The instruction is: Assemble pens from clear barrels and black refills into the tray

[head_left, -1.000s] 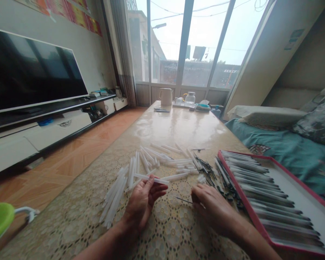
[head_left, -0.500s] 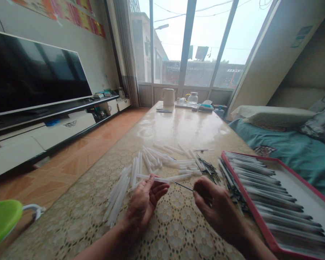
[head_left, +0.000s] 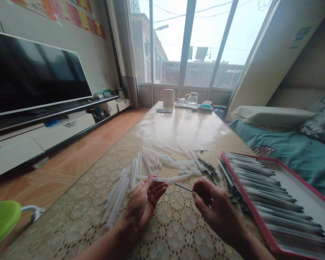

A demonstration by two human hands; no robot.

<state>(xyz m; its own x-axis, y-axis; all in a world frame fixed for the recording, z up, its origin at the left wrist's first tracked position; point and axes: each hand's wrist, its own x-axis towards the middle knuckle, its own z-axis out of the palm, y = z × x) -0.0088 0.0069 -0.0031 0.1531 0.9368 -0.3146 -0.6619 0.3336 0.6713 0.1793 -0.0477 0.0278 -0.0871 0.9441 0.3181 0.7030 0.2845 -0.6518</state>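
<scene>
Fingertips (head_left: 151,177) of the left hand (head_left: 142,202), head view: pinched on a white tube (head_left: 162,179), held approx. level above the lace cloth (head_left: 173,231), palm turned up. Right hand (head_left: 212,207): thumb and forefinger closed on a thin dark rod (head_left: 182,186), rod pointing left toward the tube. Rod tip sat at the tube's right end; whether it had entered the bore could not be told. Both hands were near each other at the table's (head_left: 178,126) near end, just above the cloth.

Loose white tubes (head_left: 141,166) lay scattered just beyond the left hand, some in a row running toward the near-left edge. A heap of dark rods (head_left: 208,169) lay beyond the right hand, between the tubes and a red-rimmed tray (head_left: 298,187). Tray held rows of tubes w/ dark ends, laid side by side.

Far end of table: white mug (head_left: 167,96) and glass jug (head_left: 192,98). Left side: TV (head_left: 29,76); green stool (head_left: 1,222) at the near-left corner.
</scene>
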